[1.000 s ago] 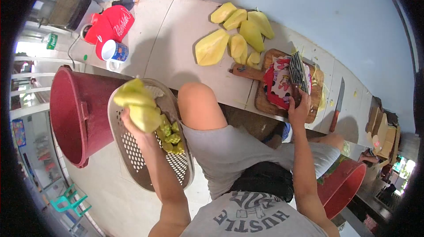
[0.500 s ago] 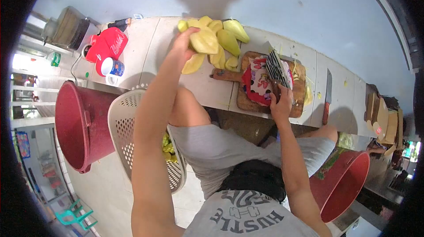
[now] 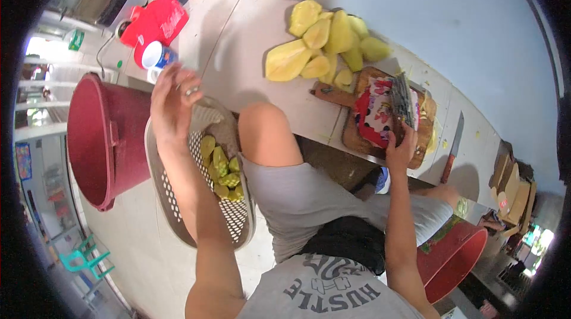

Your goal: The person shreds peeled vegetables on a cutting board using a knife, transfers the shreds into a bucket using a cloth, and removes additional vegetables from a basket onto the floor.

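Note:
My right hand (image 3: 402,148) is closed round the handle of a multi-blade cutter (image 3: 402,99), whose striped blades rest over a patterned cloth (image 3: 375,111). Beneath that cloth lies a wooden chopping board (image 3: 358,145). My left hand (image 3: 175,105) is raised over the rim of a white plastic basket (image 3: 156,167), blurred, with its fingers apart and nothing visible in them. Left of the board, pale-yellow peeled fruit pieces (image 3: 317,35), perhaps green papaya, are heaped on the tiled counter. Yellow-green pieces (image 3: 223,167) sit inside the basket.
A knife with a red-brown handle (image 3: 453,148) lies right of the board. Dark red bins (image 3: 128,134) stand on both sides of me. A blue-and-white mug (image 3: 159,55) and a red plastic item (image 3: 163,22) are on the counter's left. Cardboard boxes (image 3: 511,194) are at far right.
My left hand has let go of a large fruit piece on the pile and moved left over the basket. The view has shifted; my right hand still holds the cutter over the cloth.

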Available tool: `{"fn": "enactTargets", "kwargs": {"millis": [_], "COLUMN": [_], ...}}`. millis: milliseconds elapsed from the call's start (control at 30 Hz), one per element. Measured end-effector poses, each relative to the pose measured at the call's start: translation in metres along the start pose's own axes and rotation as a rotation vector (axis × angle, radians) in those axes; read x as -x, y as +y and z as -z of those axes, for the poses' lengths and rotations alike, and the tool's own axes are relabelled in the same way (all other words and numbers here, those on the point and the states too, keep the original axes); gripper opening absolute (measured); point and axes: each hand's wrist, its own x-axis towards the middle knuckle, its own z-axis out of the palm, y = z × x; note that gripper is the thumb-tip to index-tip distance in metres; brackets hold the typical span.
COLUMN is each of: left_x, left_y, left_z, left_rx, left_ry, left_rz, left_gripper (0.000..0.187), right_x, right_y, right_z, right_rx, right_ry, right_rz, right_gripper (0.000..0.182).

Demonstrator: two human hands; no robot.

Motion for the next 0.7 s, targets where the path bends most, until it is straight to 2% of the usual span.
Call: {"fn": "enactTargets", "kwargs": {"millis": [67, 133, 200, 233, 267, 300, 367, 400, 467, 500, 533, 600, 633, 700], "left_x": [0.044, 0.084, 0.131, 0.138, 0.151, 0.163, 0.198, 0.198, 0.192, 0.189, 0.182, 0.161, 0.151, 0.127], "left_y": [-0.013, -0.062, -0.127, -0.138, -0.157, -0.175, -0.244, -0.248, -0.252, -0.272, -0.288, -0.318, -0.339, -0.376], "left_z": [0.057, 0.151, 0.223, 0.213, 0.216, 0.219, 0.264, 0.256, 0.229, 0.246, 0.254, 0.261, 0.265, 0.265], "left_rx": [0.122, 0.114, -0.287, -0.606, -0.765, -0.914, -1.591, -1.58, -1.882, -1.835, -1.827, -1.452, -1.443, -1.088], "left_ry": [0.475, 0.773, 0.799, 0.874, 0.906, 0.923, 0.533, 0.527, 0.266, 0.184, 0.178, 0.208, 0.207, 0.399], "left_rz": [-0.052, 0.028, 0.15, 0.407, 0.544, 0.692, 0.783, 0.794, 0.82, 0.858, 0.869, 0.588, 0.598, 0.512], "left_gripper": [0.027, 0.017, 0.024, 0.03, 0.033, 0.036, 0.055, 0.055, 0.072, 0.084, 0.084, 0.091, 0.091, 0.093], "right_x": [0.0, 0.001, 0.0, -0.001, -0.001, -0.001, -0.003, -0.003, -0.003, -0.003, -0.003, -0.004, -0.002, -0.003], "right_y": [0.003, 0.007, 0.007, 0.01, 0.012, 0.013, 0.002, -0.002, 0.005, 0.007, 0.005, -0.002, -0.001, 0.003], "right_z": [-0.002, -0.005, -0.004, -0.005, -0.005, -0.003, 0.0, 0.002, 0.0, -0.001, -0.001, -0.001, 0.0, 0.001], "right_rx": [0.079, 0.093, 0.053, 0.079, 0.108, 0.101, 0.102, 0.094, 0.103, 0.097, 0.107, 0.076, 0.087, 0.173], "right_ry": [0.005, 0.017, -0.029, -0.018, -0.005, -0.047, -0.076, -0.1, -0.096, -0.088, -0.096, -0.085, -0.092, -0.088], "right_rz": [0.036, 0.086, 0.092, 0.111, 0.125, 0.106, 0.045, -0.024, 0.006, 0.031, 0.032, -0.011, -0.008, -0.029], "right_gripper": [0.042, 0.041, 0.042, 0.042, 0.043, 0.041, 0.04, 0.039, 0.039, 0.039, 0.039, 0.04, 0.04, 0.039]}}
